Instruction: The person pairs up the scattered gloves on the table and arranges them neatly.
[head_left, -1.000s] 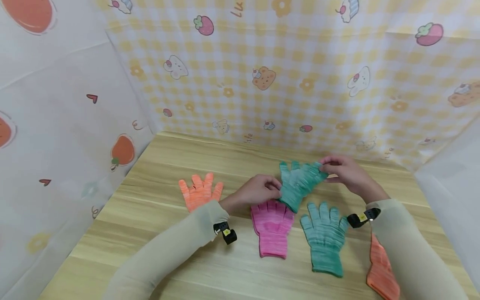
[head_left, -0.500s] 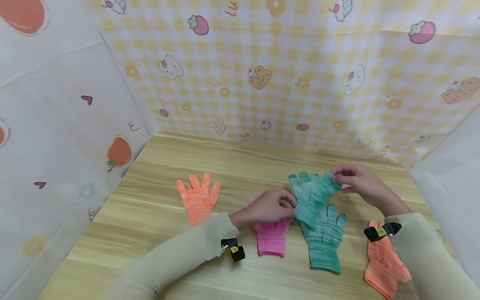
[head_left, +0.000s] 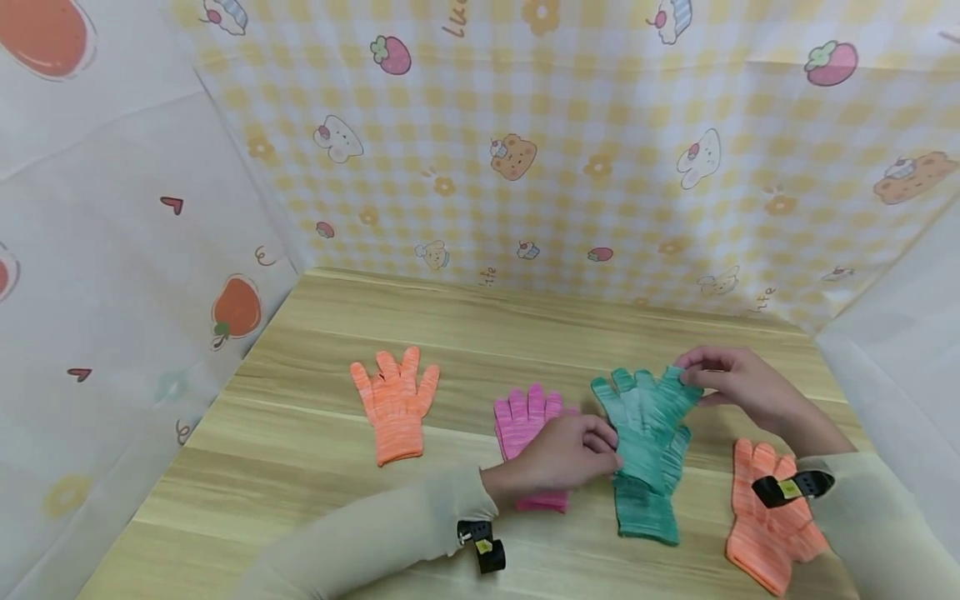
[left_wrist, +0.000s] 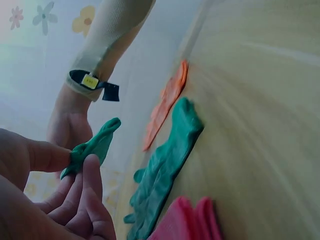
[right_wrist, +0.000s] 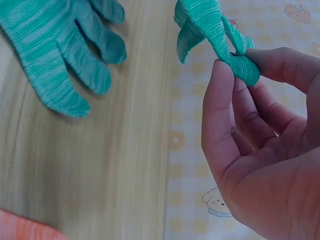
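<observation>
Both hands hold one green knit glove [head_left: 647,421] raised above the table. My left hand [head_left: 566,454] pinches its cuff side, and my right hand [head_left: 742,383] pinches a finger of it at the far right. Beneath it another green glove [head_left: 648,517] lies flat, partly covered; in the left wrist view this lower green glove [left_wrist: 167,165] is apart from the held one. The right wrist view shows the held glove [right_wrist: 212,30] between thumb and fingertips, with the lying green glove [right_wrist: 55,55] off to the left. Pink gloves [head_left: 525,421] lie partly behind my left hand.
An orange glove [head_left: 397,408] lies flat at the left of the wooden table [head_left: 262,483]. More orange gloves [head_left: 765,525] lie at the right, partly under my right wrist and its strap. A patterned cloth [head_left: 570,200] hangs along the table's back edge.
Both hands have carried the held green glove to the right and nearer the viewer, from over the pink gloves to over the lying green glove. The pink and right orange gloves show differently behind the arms.
</observation>
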